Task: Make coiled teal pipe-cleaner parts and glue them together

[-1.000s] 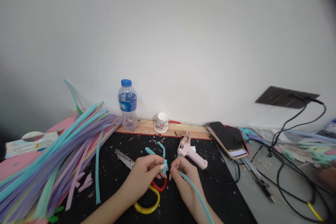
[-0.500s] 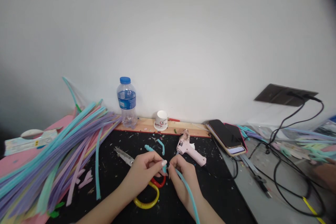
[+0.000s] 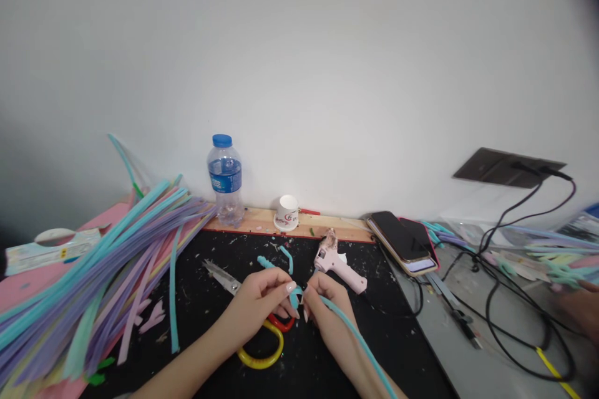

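Thumb and fingers of my left hand [image 3: 267, 296] are closed on one end of a turquoise fuzzy strip [image 3: 358, 338]. My right hand [image 3: 328, 305] pinches the same strip close by, and its long tail runs down over the right wrist. A small turquoise loop shows between the fingertips. Under my left hand lie scissors [image 3: 261, 363] with yellow and red handles, blades pointing to the upper left. Two short turquoise pieces [image 3: 287, 259] rest just beyond the hands. A pink glue gun [image 3: 344, 269] lies on the black mat [image 3: 379, 349] beyond my right hand.
At left are bundled coloured strips [image 3: 112, 274]. A bottle [image 3: 225, 181] and paper cup [image 3: 286, 212] stand along the wall. Phones [image 3: 402, 240], black cables [image 3: 496, 305] and more strips lie at right. Another person's hand [image 3: 580, 308] shows at the right edge.
My hands have parted slightly, showing a turquoise loop between the fingertips. The strip's tail has swung right, lying lower across my right forearm.
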Motion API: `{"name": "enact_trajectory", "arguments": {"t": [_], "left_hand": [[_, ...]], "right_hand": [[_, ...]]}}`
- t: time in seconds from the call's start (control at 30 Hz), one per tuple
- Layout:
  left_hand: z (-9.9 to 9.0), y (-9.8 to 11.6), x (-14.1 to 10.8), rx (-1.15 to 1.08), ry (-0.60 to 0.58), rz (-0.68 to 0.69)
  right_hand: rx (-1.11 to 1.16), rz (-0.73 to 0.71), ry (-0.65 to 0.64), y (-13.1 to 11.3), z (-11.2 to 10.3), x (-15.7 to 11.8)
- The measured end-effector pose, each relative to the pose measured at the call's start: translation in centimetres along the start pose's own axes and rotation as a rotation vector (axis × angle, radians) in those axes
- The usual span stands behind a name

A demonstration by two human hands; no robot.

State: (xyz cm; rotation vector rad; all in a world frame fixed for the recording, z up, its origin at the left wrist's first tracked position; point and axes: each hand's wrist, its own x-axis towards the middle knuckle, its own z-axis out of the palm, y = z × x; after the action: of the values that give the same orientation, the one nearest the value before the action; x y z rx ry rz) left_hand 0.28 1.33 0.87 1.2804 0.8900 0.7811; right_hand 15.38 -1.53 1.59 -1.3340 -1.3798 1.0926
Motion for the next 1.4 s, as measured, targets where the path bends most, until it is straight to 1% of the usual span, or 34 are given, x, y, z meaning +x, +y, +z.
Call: {"name": "enact_trajectory", "arguments": {"t": [0.1, 0.2, 0.27, 0.4, 0.5, 0.57, 0.7, 0.83, 0.93, 1.03, 1.17, 1.23, 1.33, 1.4], "left_hand": [[0.1, -0.1, 0.0, 0.002, 0.02, -0.017], [0.1, 0.0, -0.2, 0.082, 0.026, 0.032], [0.0, 0.3, -0.4, 0.22, 0.022, 0.088], [-0.2, 1.4, -0.9, 0.596, 0.078, 0.251], [-0.3, 1.8, -1.0, 0.704, 0.028, 0.293], [-0.3, 1.6, -0.9, 0.708, 0.007, 0.3], [-0.2, 1.2, -0.8, 0.667, 0.004, 0.31], [-0.1, 1.4, -0.9, 0.599, -0.038, 0.273], [0.0, 1.2, -0.8, 0.554, -0.042, 0.246], [0.2, 0.6, -0.8, 0.46, -0.043, 0.212], [0.2, -0.1, -0.7, 0.256, -0.054, 0.104], [0.0, -0.2, -0.6, 0.207, -0.031, 0.097], [-0.1, 0.1, -0.5, 0.229, 0.017, 0.155], [-0.1, 0.3, -0.6, 0.246, 0.014, 0.17]], "right_hand": [[-0.067, -0.033, 0.025, 0.0, 0.0, 0.0], [-0.146, -0.048, 0.027, 0.0, 0.0, 0.0], [-0.196, -0.059, 0.015, 0.0, 0.0, -0.1], [-0.266, -0.136, 0.018, 0.2, 0.1, -0.4], [-0.265, -0.173, 0.013, 0.5, 0.2, -0.4], [-0.252, -0.164, 0.003, 0.7, 0.1, -0.4], [-0.223, -0.128, -0.015, 0.5, 0.1, -0.5], [-0.141, -0.095, -0.008, 0.1, 0.2, -0.6], [-0.061, -0.05, -0.005, -0.1, 0.3, -0.5], [0.037, -0.012, -0.032, 0.1, 0.3, -0.2], [0.125, 0.021, -0.071, 0.4, 0.3, 0.0], [0.112, 0.008, -0.057, 0.4, 0.2, -0.1], [0.038, -0.02, -0.015, 0.3, 0.0, -0.3], [-0.009, -0.03, -0.008, 0.2, 0.0, -0.4]]}}
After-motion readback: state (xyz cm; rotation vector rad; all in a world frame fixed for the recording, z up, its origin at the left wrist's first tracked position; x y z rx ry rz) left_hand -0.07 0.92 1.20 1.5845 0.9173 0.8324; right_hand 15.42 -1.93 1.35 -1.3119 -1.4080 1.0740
